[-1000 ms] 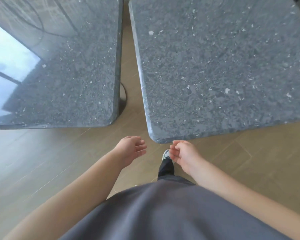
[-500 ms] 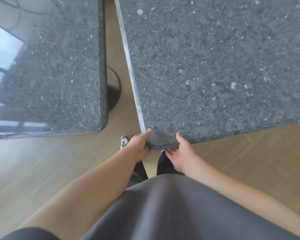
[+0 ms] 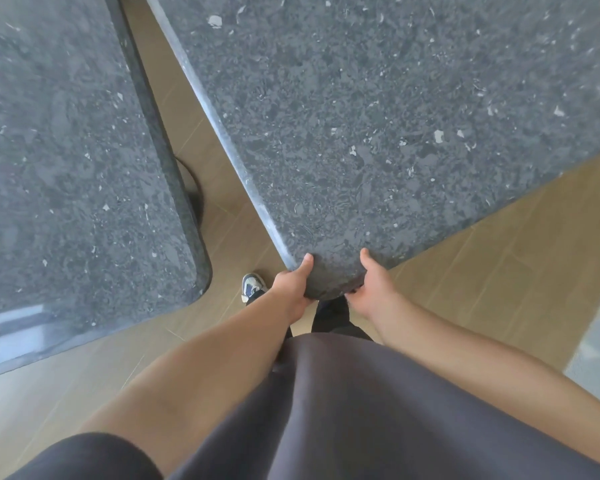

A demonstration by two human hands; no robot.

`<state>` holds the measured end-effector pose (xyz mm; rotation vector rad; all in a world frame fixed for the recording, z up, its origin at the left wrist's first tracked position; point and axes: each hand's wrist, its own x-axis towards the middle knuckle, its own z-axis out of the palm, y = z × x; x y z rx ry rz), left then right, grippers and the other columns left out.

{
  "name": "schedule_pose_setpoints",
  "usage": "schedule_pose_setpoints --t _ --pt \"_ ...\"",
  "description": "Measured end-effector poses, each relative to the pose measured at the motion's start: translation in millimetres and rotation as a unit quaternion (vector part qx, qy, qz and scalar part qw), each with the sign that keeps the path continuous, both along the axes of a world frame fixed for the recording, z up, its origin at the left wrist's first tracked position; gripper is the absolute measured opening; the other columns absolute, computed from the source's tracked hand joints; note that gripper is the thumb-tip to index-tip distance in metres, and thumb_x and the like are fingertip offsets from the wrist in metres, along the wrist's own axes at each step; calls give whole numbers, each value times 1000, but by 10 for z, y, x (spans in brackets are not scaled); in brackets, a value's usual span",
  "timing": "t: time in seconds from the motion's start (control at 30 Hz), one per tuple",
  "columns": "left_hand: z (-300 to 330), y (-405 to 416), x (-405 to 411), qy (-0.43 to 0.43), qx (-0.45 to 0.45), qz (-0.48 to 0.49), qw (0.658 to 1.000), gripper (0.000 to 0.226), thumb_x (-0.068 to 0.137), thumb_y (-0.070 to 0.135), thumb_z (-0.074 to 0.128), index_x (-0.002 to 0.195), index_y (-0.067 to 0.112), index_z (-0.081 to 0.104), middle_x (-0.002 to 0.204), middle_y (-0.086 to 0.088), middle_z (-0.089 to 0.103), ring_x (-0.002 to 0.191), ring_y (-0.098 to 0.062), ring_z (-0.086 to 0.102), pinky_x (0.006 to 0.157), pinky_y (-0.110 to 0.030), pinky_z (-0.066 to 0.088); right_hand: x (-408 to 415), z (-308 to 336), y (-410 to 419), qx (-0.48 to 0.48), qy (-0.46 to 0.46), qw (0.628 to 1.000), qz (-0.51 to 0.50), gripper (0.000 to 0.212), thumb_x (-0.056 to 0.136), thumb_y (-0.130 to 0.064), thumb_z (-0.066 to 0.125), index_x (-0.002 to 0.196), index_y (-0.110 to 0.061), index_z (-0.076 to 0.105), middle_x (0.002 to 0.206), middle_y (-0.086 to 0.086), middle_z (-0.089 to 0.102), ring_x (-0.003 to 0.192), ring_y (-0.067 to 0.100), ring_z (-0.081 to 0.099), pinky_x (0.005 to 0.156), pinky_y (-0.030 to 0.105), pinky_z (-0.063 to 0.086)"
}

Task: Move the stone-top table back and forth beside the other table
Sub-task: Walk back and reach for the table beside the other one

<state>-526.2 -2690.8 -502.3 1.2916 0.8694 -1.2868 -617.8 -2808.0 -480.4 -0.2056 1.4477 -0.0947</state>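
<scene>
Both hands, left hand [image 3: 290, 289] and right hand [image 3: 374, 289], around stone-top table [image 3: 378, 116] corner.

Speckled grey stone-top table [image 3: 378, 116], glossy other table [image 3: 66, 150], wood-look floor [image 3: 499, 271]

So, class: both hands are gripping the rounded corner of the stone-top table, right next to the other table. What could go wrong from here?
1. The left hand and right hand hold only the stone-top table by one corner, thumbs on top, so the grip may slip or the table may swing rather than slide.
2. The gap to the other table is narrow; the stone edges could knock together.
3. A shoe sits close under that corner and could be caught.
</scene>
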Motion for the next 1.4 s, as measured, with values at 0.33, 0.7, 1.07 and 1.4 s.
schedule_pose_setpoints --t 0.33,0.7,1.07,1.4 --pt "45 26 151 67 -58 -27 996 48 98 31 66 139 8 54 136 -13 64 120 -37 64 103 -56 50 114 128 118 -37 42 998 -4 59 99 -48 58 143 -11 49 141 9 60 122 24 62 86 36 55" --pt "160 306 523 56 -41 -70 995 48 98 32 65 139 9 53 133 -11 66 115 -32 67 66 -40 62 352 47 431 -23 61 998 -6 47 94 -53 63 123 -16 59 132 7 66 109 23 67 106 44 51" --pt "78 679 955 50 -33 -88 994 39 96 29 69 122 2 61 122 -16 70 107 -34 70 101 -55 52 740 -49 853 -21 79 997 -8 43 91 -54 66 105 -14 64 124 7 70 106 25 69 104 43 52" --pt "176 824 1163 46 -22 -101 994 43 96 29 69 127 1 60 125 -15 69 109 -34 69 90 -52 57 898 -41 1044 -20 85 996 13 59 87 -63 64 125 -18 60 122 4 70 103 24 69 103 42 53"
